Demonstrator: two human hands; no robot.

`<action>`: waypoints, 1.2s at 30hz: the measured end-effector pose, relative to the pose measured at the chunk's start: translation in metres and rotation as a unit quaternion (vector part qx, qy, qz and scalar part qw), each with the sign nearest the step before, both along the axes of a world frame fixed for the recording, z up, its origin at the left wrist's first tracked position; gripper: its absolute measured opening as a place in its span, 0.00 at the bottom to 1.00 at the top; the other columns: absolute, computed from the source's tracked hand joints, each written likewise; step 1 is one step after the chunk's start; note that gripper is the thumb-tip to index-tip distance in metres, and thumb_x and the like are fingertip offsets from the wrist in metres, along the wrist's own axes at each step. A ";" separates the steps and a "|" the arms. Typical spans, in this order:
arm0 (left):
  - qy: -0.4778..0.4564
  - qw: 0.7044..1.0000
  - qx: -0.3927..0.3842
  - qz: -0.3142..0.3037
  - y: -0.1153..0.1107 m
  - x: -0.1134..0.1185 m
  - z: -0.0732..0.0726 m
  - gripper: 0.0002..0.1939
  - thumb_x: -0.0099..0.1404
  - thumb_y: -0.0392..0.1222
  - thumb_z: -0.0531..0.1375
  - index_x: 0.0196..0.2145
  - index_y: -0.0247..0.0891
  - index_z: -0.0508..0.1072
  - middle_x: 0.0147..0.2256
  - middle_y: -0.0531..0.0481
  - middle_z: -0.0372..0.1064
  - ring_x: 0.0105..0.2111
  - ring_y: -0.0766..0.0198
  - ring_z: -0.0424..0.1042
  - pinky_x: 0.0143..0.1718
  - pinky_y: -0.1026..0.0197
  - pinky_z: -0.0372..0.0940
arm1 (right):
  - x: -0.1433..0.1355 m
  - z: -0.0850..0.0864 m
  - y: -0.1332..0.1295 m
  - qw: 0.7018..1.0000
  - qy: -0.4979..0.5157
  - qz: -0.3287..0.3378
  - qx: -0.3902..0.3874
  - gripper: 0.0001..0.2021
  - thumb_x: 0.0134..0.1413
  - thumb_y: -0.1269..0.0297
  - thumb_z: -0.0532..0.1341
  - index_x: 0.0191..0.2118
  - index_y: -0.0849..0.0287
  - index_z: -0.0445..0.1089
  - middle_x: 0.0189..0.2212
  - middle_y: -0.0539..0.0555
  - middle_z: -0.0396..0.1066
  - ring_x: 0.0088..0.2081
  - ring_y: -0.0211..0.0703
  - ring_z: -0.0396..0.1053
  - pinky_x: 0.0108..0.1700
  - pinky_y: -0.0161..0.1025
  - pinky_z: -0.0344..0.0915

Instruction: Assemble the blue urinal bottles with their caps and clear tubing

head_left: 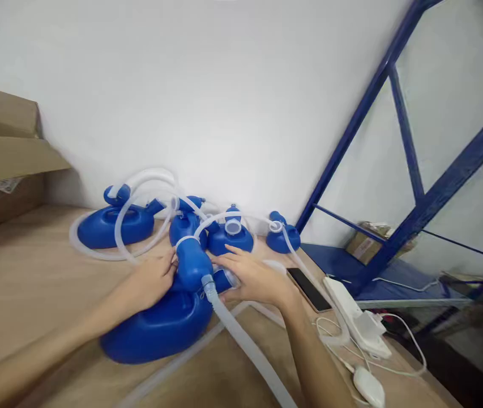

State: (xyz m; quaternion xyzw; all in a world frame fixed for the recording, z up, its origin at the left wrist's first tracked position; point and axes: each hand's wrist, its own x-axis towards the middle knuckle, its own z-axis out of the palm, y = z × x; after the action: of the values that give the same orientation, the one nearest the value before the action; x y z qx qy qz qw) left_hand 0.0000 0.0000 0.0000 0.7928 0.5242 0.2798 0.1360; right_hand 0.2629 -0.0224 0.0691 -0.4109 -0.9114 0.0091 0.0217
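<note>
A blue plastic urinal bottle lies on its side on the wooden table in front of me. Above its neck end is a blue funnel-shaped cup with a pale ring at its far rim and a translucent hose running from its near end. My left hand has its fingers curled against the left side of the cup, their tips partly hidden. From the right, my right hand holds thumb and fingers around the bottle's short neck, which has a whitish ring.
Several similar blue bottles with coiled hoses stand along the white wall. A phone, a white power strip and a charger with cables lie at the right. A cardboard box is at the left; a blue metal frame rises at the right.
</note>
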 end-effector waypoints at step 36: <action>0.085 0.996 0.022 -0.024 0.008 -0.004 0.009 0.25 0.75 0.51 0.39 0.44 0.38 0.73 0.44 0.37 0.79 0.45 0.45 0.78 0.48 0.46 0.68 | 0.008 0.001 0.021 1.000 -0.003 -0.024 -0.019 0.34 0.45 0.78 0.60 0.60 0.49 0.69 0.44 0.51 0.79 0.43 0.48 0.75 0.39 0.37 0.58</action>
State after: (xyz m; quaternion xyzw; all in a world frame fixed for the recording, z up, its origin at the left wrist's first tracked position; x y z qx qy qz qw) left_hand -0.0044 0.0081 0.0087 0.8288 0.5085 0.2196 0.0799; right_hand 0.2706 -0.0010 0.0702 -0.4329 -0.9010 0.0244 0.0115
